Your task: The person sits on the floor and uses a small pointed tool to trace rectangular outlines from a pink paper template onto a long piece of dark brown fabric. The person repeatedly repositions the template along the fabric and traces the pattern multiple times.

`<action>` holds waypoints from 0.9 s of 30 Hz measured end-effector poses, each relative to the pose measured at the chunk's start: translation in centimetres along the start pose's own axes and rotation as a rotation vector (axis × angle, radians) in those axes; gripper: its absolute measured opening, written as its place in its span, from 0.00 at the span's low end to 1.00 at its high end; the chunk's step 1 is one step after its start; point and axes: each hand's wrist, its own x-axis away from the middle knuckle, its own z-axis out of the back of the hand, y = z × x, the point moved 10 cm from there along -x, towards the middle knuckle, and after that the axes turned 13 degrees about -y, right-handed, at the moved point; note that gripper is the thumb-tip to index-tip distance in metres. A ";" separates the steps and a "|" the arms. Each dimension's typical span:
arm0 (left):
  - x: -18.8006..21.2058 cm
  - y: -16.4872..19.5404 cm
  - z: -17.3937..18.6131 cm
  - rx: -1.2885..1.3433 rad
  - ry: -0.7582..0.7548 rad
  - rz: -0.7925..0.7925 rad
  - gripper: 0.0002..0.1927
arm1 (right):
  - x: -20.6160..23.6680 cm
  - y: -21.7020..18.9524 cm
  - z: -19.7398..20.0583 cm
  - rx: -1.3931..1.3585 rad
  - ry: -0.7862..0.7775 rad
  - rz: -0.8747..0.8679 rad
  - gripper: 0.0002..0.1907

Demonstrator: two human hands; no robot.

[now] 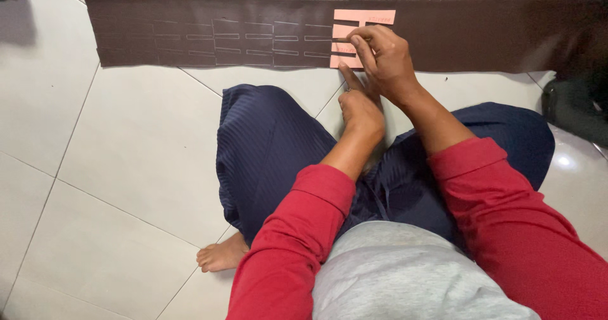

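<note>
Right hand [386, 57] hides pen [341, 39] on pink template [362, 17], partly covered

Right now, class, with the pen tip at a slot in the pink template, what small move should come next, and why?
Probably draw the pen along the slot: the right hand holds its tip at the pink template, the left hand pins the template's lower edge to the brown strip, and earlier outlines run leftward.

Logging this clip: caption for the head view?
Right hand traces a pink template onto brown strip with a pen; left hand steadies it.
</note>
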 end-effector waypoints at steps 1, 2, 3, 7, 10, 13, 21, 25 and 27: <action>0.0 0.0 0.0 0.017 0.003 -0.003 0.40 | -0.1 0.0 -0.2 0.000 -0.002 0.008 0.05; -0.1 0.0 0.1 0.026 0.011 -0.005 0.39 | -0.1 0.0 -0.3 0.001 -0.005 0.015 0.05; -0.2 0.0 0.1 0.035 0.019 -0.007 0.38 | -0.1 0.1 -0.4 0.002 -0.011 0.013 0.05; -0.1 0.1 0.0 0.000 0.006 -0.017 0.37 | -0.3 0.4 -0.8 -0.007 -0.029 0.003 0.06; 0.1 0.0 0.2 -0.028 0.013 -0.007 0.38 | -0.3 0.4 -0.7 0.002 -0.028 0.010 0.06; 0.0 0.2 -0.1 -0.052 -0.047 -0.028 0.37 | -0.1 0.7 -0.4 0.007 -0.035 -0.022 0.06; 0.4 -0.6 0.3 0.115 0.061 0.044 0.49 | 0.6 1.2 2.1 0.171 -0.018 -0.017 0.06; 0.6 -0.4 0.8 0.044 0.116 0.068 0.48 | 0.4 1.2 2.1 0.156 -0.004 -0.001 0.06; 0.4 -0.4 0.7 0.102 0.093 0.046 0.48 | 0.4 1.0 2.2 0.154 0.013 0.017 0.05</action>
